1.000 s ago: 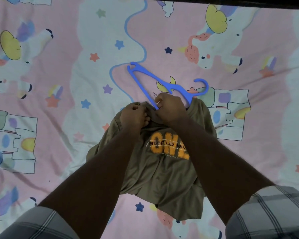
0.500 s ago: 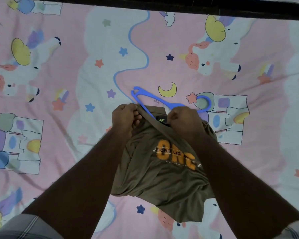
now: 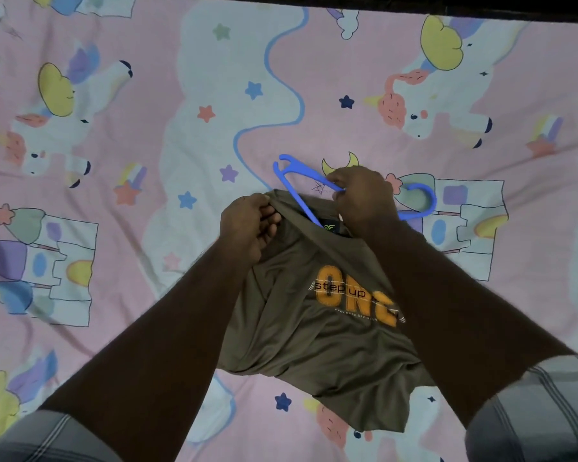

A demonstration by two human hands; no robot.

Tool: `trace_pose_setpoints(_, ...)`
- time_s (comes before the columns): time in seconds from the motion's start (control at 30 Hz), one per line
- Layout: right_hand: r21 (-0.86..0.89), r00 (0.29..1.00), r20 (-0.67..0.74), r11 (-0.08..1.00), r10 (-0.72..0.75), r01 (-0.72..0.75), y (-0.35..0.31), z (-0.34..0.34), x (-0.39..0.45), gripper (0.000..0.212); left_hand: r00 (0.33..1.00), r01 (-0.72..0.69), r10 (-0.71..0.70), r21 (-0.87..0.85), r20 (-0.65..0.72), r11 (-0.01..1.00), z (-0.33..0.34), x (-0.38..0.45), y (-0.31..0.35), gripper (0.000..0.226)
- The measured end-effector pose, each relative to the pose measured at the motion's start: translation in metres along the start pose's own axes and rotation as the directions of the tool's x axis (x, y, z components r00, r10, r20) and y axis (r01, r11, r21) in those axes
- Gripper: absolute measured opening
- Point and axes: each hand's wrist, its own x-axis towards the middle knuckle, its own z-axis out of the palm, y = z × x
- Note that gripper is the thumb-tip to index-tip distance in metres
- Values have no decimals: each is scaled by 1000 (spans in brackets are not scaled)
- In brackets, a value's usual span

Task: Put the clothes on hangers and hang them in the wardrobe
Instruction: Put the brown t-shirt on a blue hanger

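Note:
An olive-brown T-shirt [image 3: 317,341] with orange "ONE" print lies bunched on the bed in front of me. My left hand [image 3: 247,225] grips the left side of its collar and holds the neck opening apart. A blue plastic hanger [image 3: 294,171] lies at the collar, one arm slanting down into the neck opening, its hook curving out to the right of my right hand. My right hand [image 3: 361,195] grips the hanger near its middle, just above the collar label. The part of the hanger inside the shirt is hidden.
The bed is covered by a pink sheet [image 3: 114,161] printed with unicorns, stars and castles. A dark edge [image 3: 447,5] runs along the top of the view. My plaid sleeves [image 3: 531,418] show at the bottom corners.
My right hand has let go of the collar and moved up onto the hanger. The left hand keeps its hold on the collar, and the neck opening stays spread.

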Motion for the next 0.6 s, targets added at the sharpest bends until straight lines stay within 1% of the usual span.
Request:
trace_pose_setpoints(0.07,18,1000,5,1000,8,-8,4,-7,-6,40,1000,13,-13,-20,-1,1000,0,-2,5,9)
trace_pose_setpoints(0.17,-29,1000,23,1000,-8,8,6,-14,-17,41,1000,16,-16,-26,10,1000,5,-7,12,10)
trace_pose_setpoints(0.27,-13,1000,9,1000,-15,15,7,-14,-25,38,1000,-9,9,-16,18,1000,9,-12,21,12)
trace_pose_setpoints(0.37,-27,999,41,999,-33,34,5,-12,-32,32,998,-52,51,12,22,999,12,-16,30,12)
trace_pose_setpoints(0.43,-51,997,42,996,-64,66,4,-11,-37,30,997,-77,77,51,13,996,13,-17,35,12)
trace_pose_setpoints(0.5,-80,992,56,990,-113,118,1,-9,-43,33,994,-111,111,105,11,988,15,-18,39,10)
trace_pose_setpoints(0.57,-137,980,71,972,-185,193,-5,-3,-51,37,983,-182,176,221,47,958,17,-19,42,11)
trace_pose_setpoints(0.6,-152,973,73,962,-218,227,-9,0,-54,36,974,-226,209,296,87,928,17,-19,42,13)
